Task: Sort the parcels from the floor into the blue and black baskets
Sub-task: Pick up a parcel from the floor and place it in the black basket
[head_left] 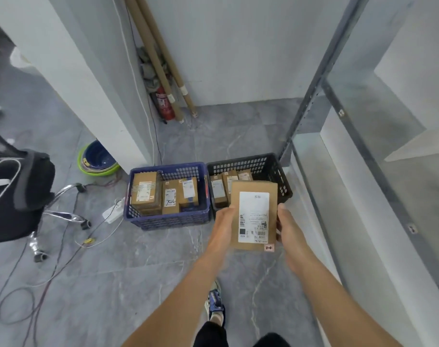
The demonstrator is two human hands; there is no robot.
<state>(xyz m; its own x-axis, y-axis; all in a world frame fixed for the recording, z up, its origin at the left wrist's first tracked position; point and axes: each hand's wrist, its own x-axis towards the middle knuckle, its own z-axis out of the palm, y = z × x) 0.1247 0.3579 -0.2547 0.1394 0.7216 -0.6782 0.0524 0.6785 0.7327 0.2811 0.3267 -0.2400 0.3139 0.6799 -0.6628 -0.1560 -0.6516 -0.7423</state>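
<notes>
Parcel (254, 216) in the head view is hanging flat, label (253, 209) up, just over the near rim of the black basket (276, 166); it is not yet lying inside. The left hand (222, 225) is gripping its left edge and the right hand (287, 229) is gripping its right edge. Each thumb is lying on the top face, while the remaining fingers are probably curling underneath, where the card is hiding them.

Both hands are working only on the two thin edges, so a loosening thumb could be letting the parcel tip and strike the rim, or slide off onto the floor (138, 271) beside the shelf frame (311, 96). Several upright parcels (217, 192) are filling the back left of the black basket, so a flat drop risks landing across them and toppling the row instead of slotting in. The blue basket (168, 169) is standing just beside, on the left, holding its own stacked parcels (169, 199); a leftward drift would be sending this one to the wrong bin. Cables (63, 259) are trailing across the floor, well apart from the shoe (215, 303), and a sideways step could be catching them.

The parcel is showing as a slim rectangular box of matte brown cardboard with a white printed label and a small pink sticker (269, 247) at its near right corner. Both baskets are looking like rigid plastic with lattice walls, and the floor is reading as glossy grey veined tile, hard enough to dent a dropped corner
</notes>
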